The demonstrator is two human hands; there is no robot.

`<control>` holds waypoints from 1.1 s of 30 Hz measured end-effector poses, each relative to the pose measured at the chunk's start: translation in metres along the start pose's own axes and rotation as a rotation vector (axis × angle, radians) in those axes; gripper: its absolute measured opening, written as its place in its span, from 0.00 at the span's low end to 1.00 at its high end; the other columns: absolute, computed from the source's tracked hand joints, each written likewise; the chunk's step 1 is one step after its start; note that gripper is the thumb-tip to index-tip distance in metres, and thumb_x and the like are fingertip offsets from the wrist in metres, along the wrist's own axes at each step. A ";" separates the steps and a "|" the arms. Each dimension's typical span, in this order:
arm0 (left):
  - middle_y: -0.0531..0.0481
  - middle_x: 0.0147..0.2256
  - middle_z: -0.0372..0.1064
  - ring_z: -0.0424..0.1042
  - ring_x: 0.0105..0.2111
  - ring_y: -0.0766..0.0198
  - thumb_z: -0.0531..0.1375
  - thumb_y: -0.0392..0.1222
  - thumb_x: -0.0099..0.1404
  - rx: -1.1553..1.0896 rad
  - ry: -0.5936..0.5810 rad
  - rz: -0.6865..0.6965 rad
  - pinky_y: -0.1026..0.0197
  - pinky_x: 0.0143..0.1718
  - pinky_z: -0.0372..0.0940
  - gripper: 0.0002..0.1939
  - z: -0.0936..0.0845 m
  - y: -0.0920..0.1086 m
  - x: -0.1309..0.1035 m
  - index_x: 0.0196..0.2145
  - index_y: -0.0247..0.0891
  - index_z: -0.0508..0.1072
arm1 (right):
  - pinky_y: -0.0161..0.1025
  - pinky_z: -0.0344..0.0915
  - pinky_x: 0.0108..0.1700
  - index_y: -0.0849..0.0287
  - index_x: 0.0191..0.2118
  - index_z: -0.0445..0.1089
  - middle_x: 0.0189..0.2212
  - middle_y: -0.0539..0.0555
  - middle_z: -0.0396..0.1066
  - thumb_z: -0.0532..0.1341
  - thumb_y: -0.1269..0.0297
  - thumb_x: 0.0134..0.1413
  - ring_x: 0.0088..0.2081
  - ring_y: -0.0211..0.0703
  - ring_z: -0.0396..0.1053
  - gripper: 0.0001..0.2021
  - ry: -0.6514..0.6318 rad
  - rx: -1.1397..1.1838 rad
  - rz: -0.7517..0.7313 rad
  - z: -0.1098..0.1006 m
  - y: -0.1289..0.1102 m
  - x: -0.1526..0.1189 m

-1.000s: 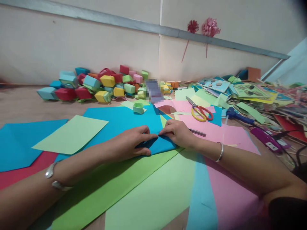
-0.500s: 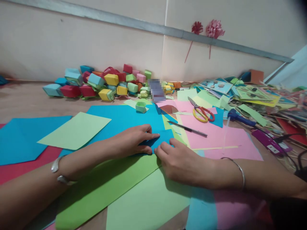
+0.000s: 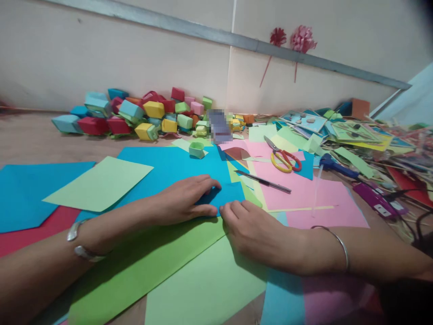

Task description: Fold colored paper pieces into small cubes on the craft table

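Across a worktable (image 3: 27, 140) strewn with colored paper, a large blue sheet (image 3: 158, 162) lies beyond your hands and a bright green strip (image 3: 142, 266) runs aslant on your near side. Your left hand (image 3: 189, 198) reaches over a small blue paper piece (image 3: 232, 194), thumb and forefinger parted in an arc, the thumb by its near edge. Your right hand (image 3: 250, 230) meets that same edge with fingers curled; whether they pinch the paper cannot be told. From those right fingertips the piece lies directly away from you, with both hands close upon it, the left covering more. Its left end is hidden, leaving its long axis unclear. Just beyond, to the right, rests a slim dark pen (image 3: 264, 181).
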State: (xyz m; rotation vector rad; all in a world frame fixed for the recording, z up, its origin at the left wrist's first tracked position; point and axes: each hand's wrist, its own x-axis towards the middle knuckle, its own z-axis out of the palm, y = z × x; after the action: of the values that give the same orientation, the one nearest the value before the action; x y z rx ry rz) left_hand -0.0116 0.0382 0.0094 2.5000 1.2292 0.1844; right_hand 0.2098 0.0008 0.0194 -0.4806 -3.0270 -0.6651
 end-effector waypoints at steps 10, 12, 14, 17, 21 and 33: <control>0.34 0.50 0.69 0.69 0.50 0.39 0.62 0.70 0.56 0.237 0.036 -0.170 0.49 0.47 0.63 0.49 -0.005 -0.001 -0.008 0.65 0.34 0.60 | 0.43 0.45 0.28 0.63 0.30 0.69 0.31 0.58 0.64 0.55 0.78 0.58 0.29 0.44 0.56 0.08 -0.022 0.013 0.002 0.010 -0.001 -0.005; 0.35 0.47 0.70 0.70 0.46 0.39 0.66 0.70 0.49 0.220 -0.029 -0.227 0.51 0.44 0.64 0.55 -0.016 -0.011 -0.012 0.66 0.35 0.60 | 0.43 0.45 0.28 0.63 0.29 0.68 0.31 0.57 0.64 0.56 0.77 0.57 0.29 0.44 0.55 0.08 -0.015 0.017 0.000 0.011 -0.001 -0.005; 0.36 0.44 0.70 0.70 0.43 0.40 0.70 0.69 0.42 0.213 -0.077 -0.274 0.53 0.41 0.64 0.59 -0.026 -0.020 -0.018 0.66 0.35 0.61 | 0.43 0.45 0.28 0.62 0.28 0.69 0.31 0.57 0.64 0.56 0.77 0.56 0.29 0.45 0.55 0.08 -0.005 0.022 -0.001 0.012 -0.001 -0.005; 0.42 0.40 0.70 0.69 0.39 0.46 0.73 0.61 0.39 0.251 -0.099 -0.277 0.56 0.39 0.63 0.58 -0.037 -0.031 -0.029 0.65 0.38 0.62 | 0.43 0.45 0.28 0.62 0.27 0.69 0.31 0.58 0.64 0.57 0.77 0.56 0.30 0.45 0.56 0.08 -0.007 0.022 -0.007 0.012 -0.001 -0.004; 0.46 0.42 0.71 0.69 0.41 0.49 0.71 0.51 0.44 0.253 -0.025 -0.202 0.57 0.40 0.63 0.50 -0.051 -0.033 -0.036 0.65 0.44 0.64 | 0.43 0.46 0.28 0.63 0.27 0.71 0.32 0.60 0.65 0.58 0.76 0.56 0.31 0.47 0.58 0.09 -0.034 0.014 -0.038 0.010 -0.003 -0.004; 0.37 0.48 0.69 0.66 0.45 0.44 0.52 0.63 0.69 0.416 0.120 -0.186 0.46 0.44 0.62 0.33 0.020 0.026 -0.004 0.64 0.40 0.66 | 0.45 0.56 0.34 0.69 0.40 0.74 0.33 0.61 0.67 0.56 0.77 0.55 0.33 0.48 0.60 0.11 -0.019 -0.047 0.016 0.016 -0.012 -0.011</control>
State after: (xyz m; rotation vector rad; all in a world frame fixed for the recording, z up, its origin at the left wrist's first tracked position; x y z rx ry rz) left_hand 0.0103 0.0156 0.0004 2.7254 1.6889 0.0332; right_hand 0.2176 -0.0062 -0.0009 -0.5152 -3.0277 -0.7369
